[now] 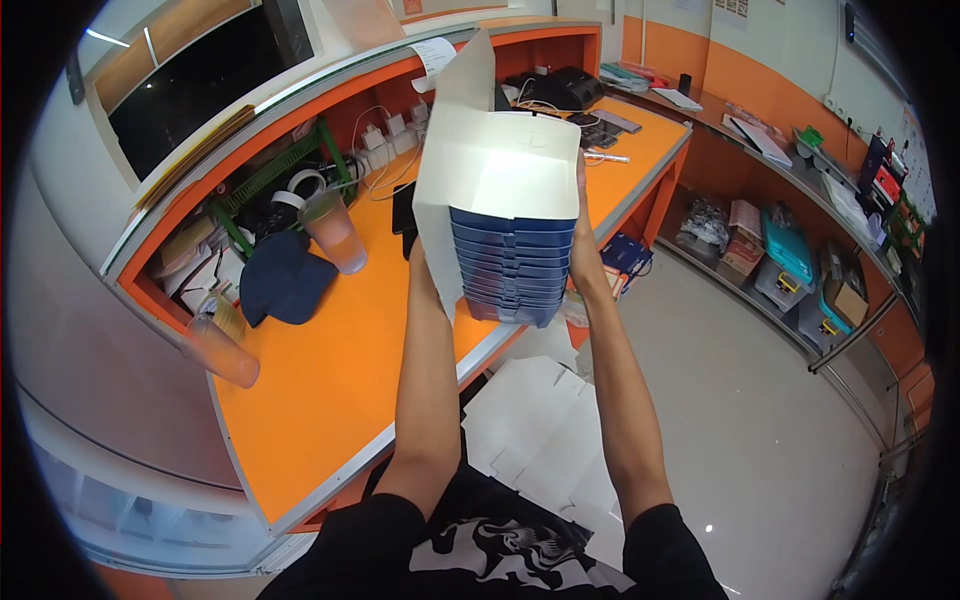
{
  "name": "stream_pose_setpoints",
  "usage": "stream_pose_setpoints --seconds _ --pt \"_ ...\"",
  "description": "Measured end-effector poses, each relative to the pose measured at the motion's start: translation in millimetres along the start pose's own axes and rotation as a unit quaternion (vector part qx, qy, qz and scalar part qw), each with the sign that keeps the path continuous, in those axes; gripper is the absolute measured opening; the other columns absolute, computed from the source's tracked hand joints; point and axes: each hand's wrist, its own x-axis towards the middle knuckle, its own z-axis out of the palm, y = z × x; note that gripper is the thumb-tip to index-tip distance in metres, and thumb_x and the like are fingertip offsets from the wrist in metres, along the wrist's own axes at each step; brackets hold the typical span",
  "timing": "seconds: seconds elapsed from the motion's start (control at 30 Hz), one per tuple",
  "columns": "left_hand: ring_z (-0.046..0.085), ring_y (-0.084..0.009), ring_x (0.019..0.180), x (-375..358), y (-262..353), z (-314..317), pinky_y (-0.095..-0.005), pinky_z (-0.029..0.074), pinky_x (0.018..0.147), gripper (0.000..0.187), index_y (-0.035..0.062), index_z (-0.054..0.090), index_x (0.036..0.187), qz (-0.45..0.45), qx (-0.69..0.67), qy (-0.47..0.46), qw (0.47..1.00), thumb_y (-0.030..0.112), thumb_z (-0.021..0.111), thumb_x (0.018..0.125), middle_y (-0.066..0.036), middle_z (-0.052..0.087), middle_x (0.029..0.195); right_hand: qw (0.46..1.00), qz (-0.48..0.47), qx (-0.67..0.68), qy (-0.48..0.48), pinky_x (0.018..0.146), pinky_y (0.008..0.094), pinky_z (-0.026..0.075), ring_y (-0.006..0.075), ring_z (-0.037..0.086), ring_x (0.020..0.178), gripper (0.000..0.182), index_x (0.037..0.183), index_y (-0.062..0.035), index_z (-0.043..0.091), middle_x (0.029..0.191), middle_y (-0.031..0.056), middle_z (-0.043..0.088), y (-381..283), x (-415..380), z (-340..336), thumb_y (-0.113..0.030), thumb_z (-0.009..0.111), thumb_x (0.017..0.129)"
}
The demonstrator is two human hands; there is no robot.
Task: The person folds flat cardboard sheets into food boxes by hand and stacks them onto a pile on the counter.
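Note:
A stack of nested paper food boxes (513, 262), navy blue outside and white inside, is held up over the table's front edge. The top box (515, 165) gapes toward me, its tall white lid (452, 150) standing up on the left. Along the right side of the stack lies my right hand (582, 255), pressed against it, fingers mostly hidden. My left hand (417, 252) reaches behind the lid at the left side; its fingers are out of sight. Below, flat white cardboard pieces (535, 415) lie between my forearms.
The orange table (330, 400) bears a navy cap (285, 278), a plastic cup (335, 232), another cup (222, 350) at the left edge, and a green rack (270, 180). Chargers and cables line the back. A metal shelf (740, 270) with bins stands right, across the tiled floor.

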Motion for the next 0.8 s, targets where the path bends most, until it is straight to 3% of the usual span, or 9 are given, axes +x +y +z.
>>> stream_pose_setpoints --seconds 0.13,0.23,0.33,0.37,0.43,0.63,0.8 --pt "0.045 -0.0252 0.137 20 12 1 -0.0402 0.026 0.118 0.079 -0.0024 0.050 0.141 0.000 0.003 -0.004 1.000 0.063 0.027 0.104 -0.015 0.055 0.142 0.998 -0.034 0.024 0.037 0.122 0.0407 0.024 0.0305 0.024 0.151 0.087 0.162 -0.0096 0.017 0.163 0.0195 0.025 11 -9 14 -0.070 0.028 0.100" --pt "0.046 -0.0252 0.137 22 13 -2 -0.0401 0.027 0.118 0.078 -0.0022 0.050 0.141 -0.007 0.000 -0.009 1.000 0.063 0.028 0.104 -0.015 0.055 0.142 0.999 -0.021 0.050 -0.001 0.126 0.0423 0.010 0.0337 0.008 0.155 0.088 0.162 -0.0095 0.008 0.168 0.0194 0.009 -35 -24 30 -0.072 0.016 0.100" --pt "0.046 -0.0252 0.136 16 12 -6 -0.0401 0.028 0.117 0.077 -0.0020 0.050 0.140 -0.006 -0.007 -0.007 1.000 0.062 0.028 0.104 -0.015 0.055 0.141 0.998 0.028 0.048 -0.002 0.126 0.0429 0.012 0.0339 0.008 0.155 0.087 0.163 -0.0130 0.011 0.168 0.0184 0.010 -29 -17 27 -0.073 0.016 0.099" --pt "0.046 -0.0252 0.136 14 10 -7 -0.0401 0.028 0.117 0.076 -0.0019 0.050 0.140 -0.008 -0.009 -0.006 1.000 0.062 0.028 0.104 -0.015 0.055 0.141 0.997 0.034 0.066 0.012 0.121 0.0411 0.024 0.0327 0.020 0.152 0.085 0.162 -0.0121 0.015 0.165 0.0181 0.020 -13 -11 23 -0.070 0.021 0.100" --pt "0.047 -0.0252 0.136 13 8 -7 -0.0400 0.029 0.117 0.076 -0.0018 0.050 0.140 -0.009 -0.008 -0.011 1.000 0.061 0.029 0.104 -0.015 0.055 0.141 0.995 0.042 0.085 0.027 0.117 0.0392 0.037 0.0315 0.031 0.149 0.083 0.161 -0.0113 0.018 0.161 0.0178 0.029 9 -5 19 -0.068 0.026 0.101" --pt "0.047 -0.0252 0.135 20 11 -7 -0.0399 0.030 0.116 0.074 -0.0014 0.050 0.139 -0.019 -0.007 -0.020 1.000 0.060 0.029 0.104 -0.015 0.055 0.140 1.000 0.015 0.023 0.000 0.119 0.0396 0.033 0.0315 0.028 0.151 0.084 0.162 -0.0128 0.017 0.163 0.0178 0.027 9 -6 19 -0.069 0.027 0.101" --pt "0.048 -0.0252 0.134 35 19 -5 -0.0398 0.031 0.116 0.072 -0.0011 0.050 0.139 -0.014 -0.008 -0.026 1.000 0.059 0.030 0.105 -0.015 0.055 0.140 0.999 0.023 -0.022 0.017 0.122 0.0410 0.024 0.0292 0.022 0.153 0.083 0.162 -0.0144 0.017 0.165 0.0159 0.024 10 -5 12 -0.069 0.027 0.101"
